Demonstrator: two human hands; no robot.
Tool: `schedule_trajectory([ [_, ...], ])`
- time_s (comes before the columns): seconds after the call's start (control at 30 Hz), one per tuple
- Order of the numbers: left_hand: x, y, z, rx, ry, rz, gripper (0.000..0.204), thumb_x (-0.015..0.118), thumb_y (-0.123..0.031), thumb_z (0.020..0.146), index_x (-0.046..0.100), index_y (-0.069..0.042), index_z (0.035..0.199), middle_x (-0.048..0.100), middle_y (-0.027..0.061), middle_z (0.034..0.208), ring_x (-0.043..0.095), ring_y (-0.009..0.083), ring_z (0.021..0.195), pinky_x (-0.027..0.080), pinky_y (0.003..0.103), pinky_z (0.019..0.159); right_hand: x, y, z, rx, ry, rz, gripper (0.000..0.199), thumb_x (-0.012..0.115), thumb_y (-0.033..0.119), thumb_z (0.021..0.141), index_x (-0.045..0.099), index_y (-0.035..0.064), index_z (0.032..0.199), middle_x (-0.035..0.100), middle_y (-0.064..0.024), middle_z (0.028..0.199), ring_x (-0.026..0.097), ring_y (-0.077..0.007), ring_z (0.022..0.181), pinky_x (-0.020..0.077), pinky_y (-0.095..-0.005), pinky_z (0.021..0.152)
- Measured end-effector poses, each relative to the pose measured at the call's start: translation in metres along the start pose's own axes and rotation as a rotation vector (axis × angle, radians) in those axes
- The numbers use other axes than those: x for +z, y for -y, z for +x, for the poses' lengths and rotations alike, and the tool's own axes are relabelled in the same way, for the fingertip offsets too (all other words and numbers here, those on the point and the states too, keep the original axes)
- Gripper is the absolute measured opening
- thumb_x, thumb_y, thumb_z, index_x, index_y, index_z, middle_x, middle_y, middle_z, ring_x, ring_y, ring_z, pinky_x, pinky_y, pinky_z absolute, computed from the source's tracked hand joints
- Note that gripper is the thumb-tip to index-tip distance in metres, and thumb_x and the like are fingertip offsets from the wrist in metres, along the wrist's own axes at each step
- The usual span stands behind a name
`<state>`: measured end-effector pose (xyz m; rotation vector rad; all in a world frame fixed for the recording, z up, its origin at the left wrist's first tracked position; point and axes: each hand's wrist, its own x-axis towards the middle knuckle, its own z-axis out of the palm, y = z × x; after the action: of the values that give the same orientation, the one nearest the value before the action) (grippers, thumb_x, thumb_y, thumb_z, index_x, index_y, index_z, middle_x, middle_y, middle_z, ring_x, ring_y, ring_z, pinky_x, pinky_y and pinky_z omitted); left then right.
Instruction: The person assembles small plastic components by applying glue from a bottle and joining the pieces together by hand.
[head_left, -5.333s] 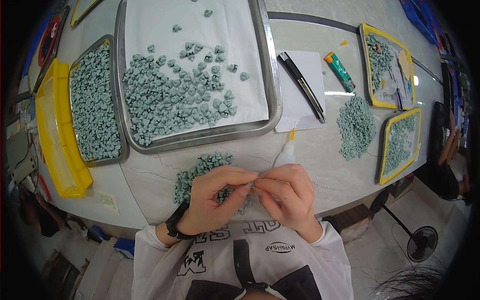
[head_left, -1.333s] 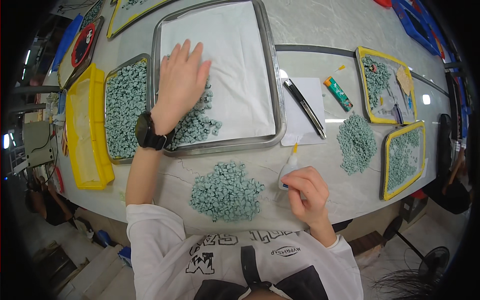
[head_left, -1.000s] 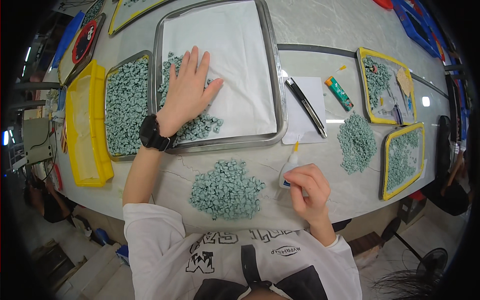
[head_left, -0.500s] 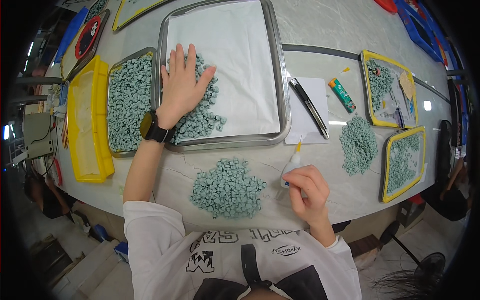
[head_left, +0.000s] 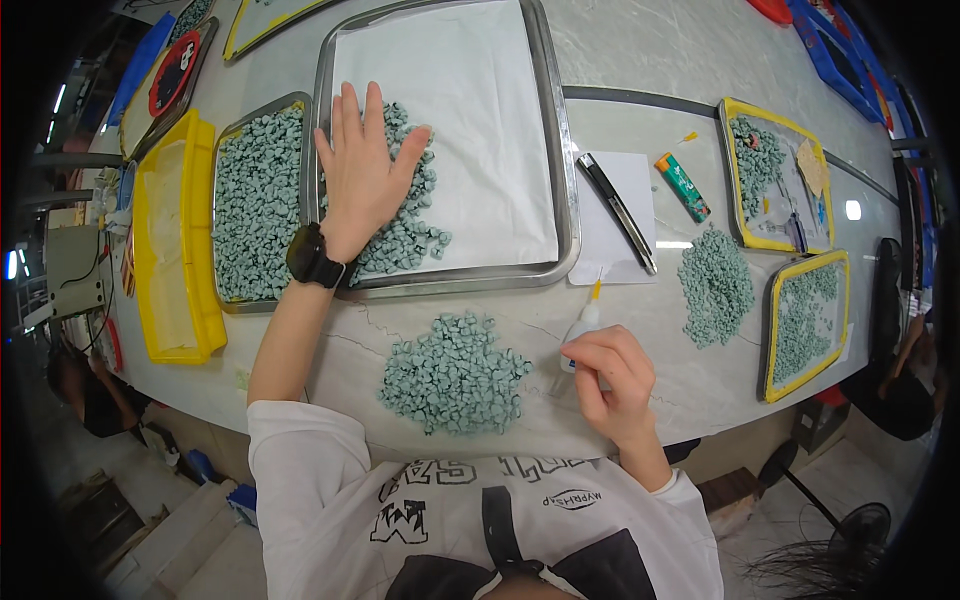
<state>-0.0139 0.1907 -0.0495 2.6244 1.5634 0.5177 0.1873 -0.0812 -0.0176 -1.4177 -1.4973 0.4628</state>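
Note:
My left hand (head_left: 362,180) lies palm down with its fingers stretched over a layer of small pale-green, stone-like pieces (head_left: 408,250) in a large metal tray (head_left: 450,284) lined with white paper. A black watch is on that wrist. Close to the table's near edge, my right hand (head_left: 615,378) is curled with its fingers closed. Partly hidden behind its fingers is a small white bottle (head_left: 585,322) with a thin yellow nozzle. What the fingers hold, if anything, is hidden. Between my forearms a loose heap of the green pieces (head_left: 456,375) rests on the table.
Left of the large tray stand a smaller tray full of green pieces (head_left: 258,205) and a yellow plastic bin (head_left: 180,335). On the right are a black utility knife (head_left: 616,212) on white paper, a green lighter (head_left: 684,188), another green heap (head_left: 716,288) and two yellow-rimmed trays (head_left: 735,170).
My left hand has shifted very slightly away from me over the pieces, and its wrist has turned a little. The right hand is almost where it was.

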Motion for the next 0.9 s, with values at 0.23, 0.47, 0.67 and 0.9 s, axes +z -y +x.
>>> schedule_trajectory([
  [0.23, 0.000, -0.003, -0.008, 0.088, 0.104, -0.086, 0.074, 0.044, -0.051, 0.095, 0.028, 0.001, 0.145, 0.021, 0.0309, 0.150, 0.016, 0.0447, 0.141, 0.008, 0.058, 0.112, -0.001, 0.001, 0.003, -0.014, 0.037, -0.002, 0.028, 0.055, -0.015, 0.066, 0.065, -0.0005, 0.088, 0.063, -0.0101, 0.081, 0.056, -0.0210, 0.066, 0.0448, -0.0280, 0.057],
  [0.47, -0.058, -0.058, -0.031, 0.476, 0.258, -0.135, 0.056, 0.057, -0.029, 0.089, 0.043, -0.009, 0.140, 0.025, 0.0231, 0.151, 0.021, 0.0442, 0.139, 0.017, 0.061, 0.109, 0.003, -0.005, 0.002, -0.048, -0.003, -0.068, 0.031, 0.060, -0.009, 0.061, 0.066, 0.0026, 0.089, 0.063, -0.0074, 0.081, 0.057, -0.0233, 0.065, 0.0427, -0.0326, 0.058],
  [0.67, -0.036, -0.040, -0.047, 0.418, 0.328, 0.052, 0.056, 0.053, -0.024, 0.091, 0.038, -0.012, 0.144, 0.021, 0.0207, 0.153, 0.018, 0.0430, 0.141, 0.015, 0.065, 0.108, 0.001, -0.001, 0.002, -0.066, 0.019, -0.083, 0.032, 0.061, -0.008, 0.060, 0.066, 0.0022, 0.089, 0.062, -0.0074, 0.082, 0.057, -0.0232, 0.066, 0.0430, -0.0331, 0.059],
  [0.9, -0.039, -0.025, -0.053, 0.285, 0.269, -0.178, 0.064, 0.053, -0.032, 0.093, 0.028, -0.008, 0.148, 0.017, 0.0259, 0.153, 0.016, 0.0429, 0.142, 0.015, 0.066, 0.107, 0.001, -0.001, 0.002, -0.070, 0.015, -0.074, 0.034, 0.061, -0.008, 0.059, 0.066, 0.0019, 0.091, 0.063, -0.0074, 0.082, 0.057, -0.0234, 0.066, 0.0432, -0.0330, 0.060],
])
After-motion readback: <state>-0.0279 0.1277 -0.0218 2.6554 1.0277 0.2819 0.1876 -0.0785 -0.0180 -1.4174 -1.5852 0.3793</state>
